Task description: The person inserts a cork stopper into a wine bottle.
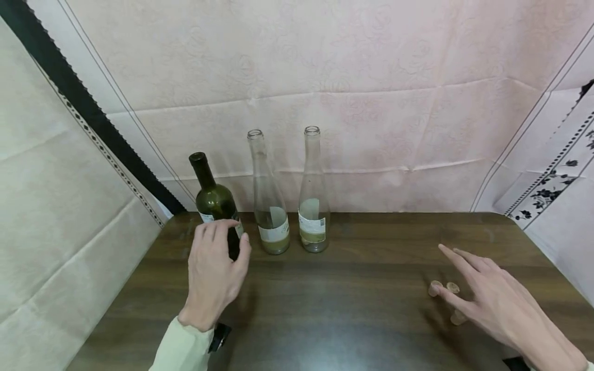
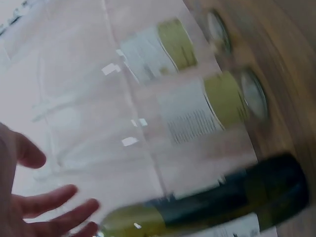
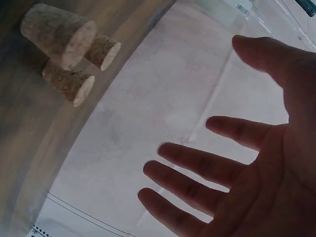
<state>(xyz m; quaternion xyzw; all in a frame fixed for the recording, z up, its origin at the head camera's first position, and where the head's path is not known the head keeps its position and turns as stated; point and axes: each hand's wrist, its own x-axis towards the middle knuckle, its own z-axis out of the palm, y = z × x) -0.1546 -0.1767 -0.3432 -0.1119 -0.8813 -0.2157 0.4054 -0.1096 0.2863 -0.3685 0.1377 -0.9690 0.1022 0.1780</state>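
Observation:
A dark green wine bottle [image 1: 214,200] stands upright at the left of the table. My left hand [image 1: 214,268] is in front of it, thumb and fingers spread; in the left wrist view the fingers [image 2: 54,200] appear apart from the glass. To its right are two clear glass bottles, one in the middle [image 1: 274,233] and one farther right [image 1: 313,224], both uncorked with white and green labels. My right hand [image 1: 494,301] hovers over three corks [image 3: 57,34] on the right side, its fingers extended and holding nothing.
All of it is on a brown wooden table [image 1: 343,304]. A pale patterned cloth [image 1: 362,154] hangs right behind the table's back edge, and another light cloth [image 1: 69,206] covers the left side.

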